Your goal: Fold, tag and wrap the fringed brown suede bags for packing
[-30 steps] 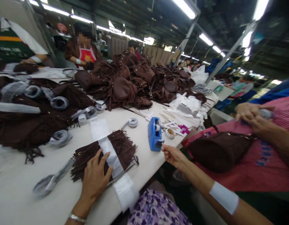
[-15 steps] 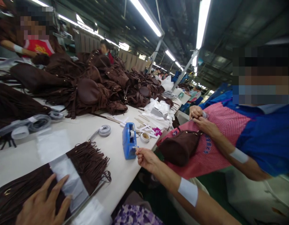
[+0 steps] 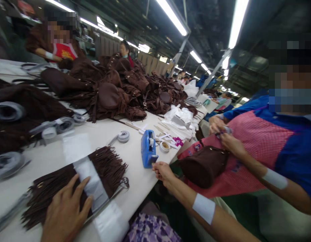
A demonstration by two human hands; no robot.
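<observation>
Fringed brown bag (image 3: 105, 168): on white table (image 3: 135, 190), pale strip (image 3: 96, 190) across it; your left hand (image 3: 67, 210) atop, palm down, fingers spread. Your right hand (image 3: 163, 173): fingertips pinched at blue tape dispenser (image 3: 146, 151); whether holding anything, cannot tell.

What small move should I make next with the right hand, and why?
Probably draw the right hand gently back from the blue tape dispenser: its fingertips look pinched at the dispenser's front end, though any tape there is too small to make out. The left hand rests on the fringed brown piece, fingers reaching the white strip across it.
</observation>
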